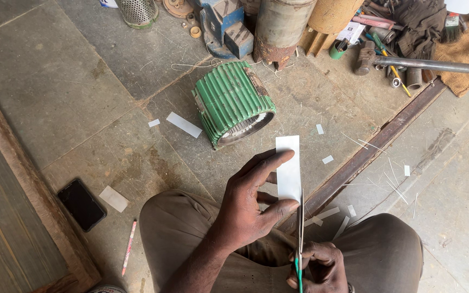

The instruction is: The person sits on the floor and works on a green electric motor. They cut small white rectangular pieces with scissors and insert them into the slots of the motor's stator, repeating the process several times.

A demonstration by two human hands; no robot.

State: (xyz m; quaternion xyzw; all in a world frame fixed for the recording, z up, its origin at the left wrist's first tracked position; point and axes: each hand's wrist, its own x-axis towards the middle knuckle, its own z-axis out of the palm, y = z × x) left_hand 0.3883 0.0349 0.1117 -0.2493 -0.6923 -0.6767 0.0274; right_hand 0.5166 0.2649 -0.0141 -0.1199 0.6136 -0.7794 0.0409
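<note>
My left hand [253, 198] pinches a white paper strip [288, 165] between thumb and fingers, holding it upright over my lap. My right hand [318, 267] grips green-handled scissors [300, 233] whose blades point up along the strip's right edge near its lower end. A green ribbed motor stator housing [233, 102] lies on its side on the stone floor just beyond the strip. My knees in brown trousers [180, 228] frame both hands.
A black phone [81, 204], a paper piece [114, 198] and a red pencil [128, 247] lie at left. Paper offcuts [184, 124] scatter the floor. A metal rail [365, 157] runs diagonally at right. Hammers, pipes, cylinders and tools [403, 59] crowd the top.
</note>
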